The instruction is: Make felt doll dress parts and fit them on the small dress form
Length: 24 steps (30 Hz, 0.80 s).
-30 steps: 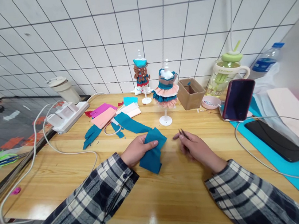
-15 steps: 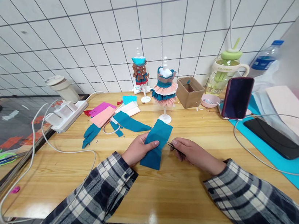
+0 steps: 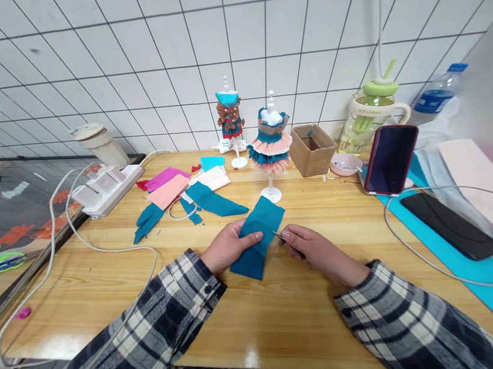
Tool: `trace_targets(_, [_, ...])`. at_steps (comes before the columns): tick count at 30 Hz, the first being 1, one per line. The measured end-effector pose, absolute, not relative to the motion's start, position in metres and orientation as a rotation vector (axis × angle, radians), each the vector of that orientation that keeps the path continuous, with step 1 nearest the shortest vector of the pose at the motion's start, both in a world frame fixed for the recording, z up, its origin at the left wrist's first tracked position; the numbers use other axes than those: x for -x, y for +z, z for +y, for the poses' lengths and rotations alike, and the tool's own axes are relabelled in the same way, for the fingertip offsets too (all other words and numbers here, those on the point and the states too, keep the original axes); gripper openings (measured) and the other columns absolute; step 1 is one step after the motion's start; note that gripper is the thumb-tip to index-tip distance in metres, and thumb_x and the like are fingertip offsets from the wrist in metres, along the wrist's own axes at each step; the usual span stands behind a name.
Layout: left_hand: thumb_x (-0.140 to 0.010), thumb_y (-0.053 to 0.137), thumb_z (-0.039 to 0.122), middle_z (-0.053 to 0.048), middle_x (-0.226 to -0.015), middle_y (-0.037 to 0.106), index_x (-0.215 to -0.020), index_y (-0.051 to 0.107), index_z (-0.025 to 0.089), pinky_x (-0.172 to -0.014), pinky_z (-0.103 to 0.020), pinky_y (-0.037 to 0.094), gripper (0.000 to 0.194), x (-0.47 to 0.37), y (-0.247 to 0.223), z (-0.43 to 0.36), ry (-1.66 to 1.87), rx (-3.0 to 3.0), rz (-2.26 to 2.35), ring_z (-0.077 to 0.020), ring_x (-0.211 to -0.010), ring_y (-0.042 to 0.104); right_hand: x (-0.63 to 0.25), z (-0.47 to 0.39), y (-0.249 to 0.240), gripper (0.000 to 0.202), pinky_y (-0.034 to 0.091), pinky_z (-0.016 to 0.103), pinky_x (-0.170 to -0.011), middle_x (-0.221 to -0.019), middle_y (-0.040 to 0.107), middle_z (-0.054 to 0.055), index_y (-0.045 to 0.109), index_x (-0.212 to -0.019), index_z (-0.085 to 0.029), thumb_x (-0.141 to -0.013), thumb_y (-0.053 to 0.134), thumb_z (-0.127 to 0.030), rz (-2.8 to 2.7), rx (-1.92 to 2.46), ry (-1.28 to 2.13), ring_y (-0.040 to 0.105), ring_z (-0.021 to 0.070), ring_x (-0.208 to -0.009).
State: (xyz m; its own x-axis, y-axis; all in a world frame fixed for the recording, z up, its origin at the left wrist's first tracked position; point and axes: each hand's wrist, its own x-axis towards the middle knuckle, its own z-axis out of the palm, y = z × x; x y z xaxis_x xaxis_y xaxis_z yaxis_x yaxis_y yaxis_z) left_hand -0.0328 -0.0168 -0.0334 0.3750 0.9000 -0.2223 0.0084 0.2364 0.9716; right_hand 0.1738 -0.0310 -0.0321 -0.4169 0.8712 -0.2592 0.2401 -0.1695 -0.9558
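My left hand [image 3: 231, 246] grips a dark teal strip of crepe paper [image 3: 260, 222], thumb on top and fingers beneath it. Close by on the right, my right hand [image 3: 309, 246] is closed on a slim dark metal tool [image 3: 279, 237], perhaps tweezers or small scissors, whose tip is at the strip's right edge. Beyond the strip stands a small dress form [image 3: 270, 139] in a ruffled teal and pink dress. Behind it is a second form [image 3: 230, 117] in brown and teal. More teal paper [image 3: 216, 199] lies to the left.
Pink paper [image 3: 169, 191] and a power strip [image 3: 114, 193] lie at the left, with a white cable crossing the table. A cardboard box [image 3: 314, 154], a pink bowl [image 3: 346, 164], a propped phone [image 3: 391, 159], a flat phone [image 3: 452, 225] and a green-lidded jug [image 3: 368, 114] stand or lie right.
The tool's tip has shifted slightly left, up to the teal strip's edge. My left hand holds the strip almost as before. The whole view has moved very slightly.
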Motion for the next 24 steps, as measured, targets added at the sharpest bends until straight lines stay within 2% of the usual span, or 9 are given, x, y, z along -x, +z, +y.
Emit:
trace_targets(7, [-0.072, 0.073, 0.035, -0.001, -0.081, 0.070, -0.093, 0.063, 0.014, -0.064, -0.024, 0.047, 0.031, 0.0328, -0.0344, -0.0170, 0.775, -1.124, 1.005, -0.0138, -0.067, 0.061, -0.1730, -0.0309, -0.0337, 0.033, 0.025, 0.022, -0.046, -0.057, 0.040, -0.006, 0.049, -0.079, -0.020, -0.088, 0.041, -0.051, -1.599, 1.307, 1.609, 0.032, 0.0086, -0.049])
trace_targets(24, [-0.072, 0.073, 0.036, -0.003, -0.084, 0.070, -0.095, 0.063, 0.013, -0.066, -0.026, 0.047, 0.034, 0.0318, -0.0318, -0.0171, 0.758, -1.187, 1.028, -0.0150, -0.070, 0.060, -0.1728, -0.0298, -0.0340, 0.033, 0.025, 0.022, -0.046, -0.056, 0.038, -0.007, 0.050, -0.080, -0.019, -0.089, 0.041, -0.049, -1.644, 1.327, 1.553, 0.031, 0.0082, -0.047])
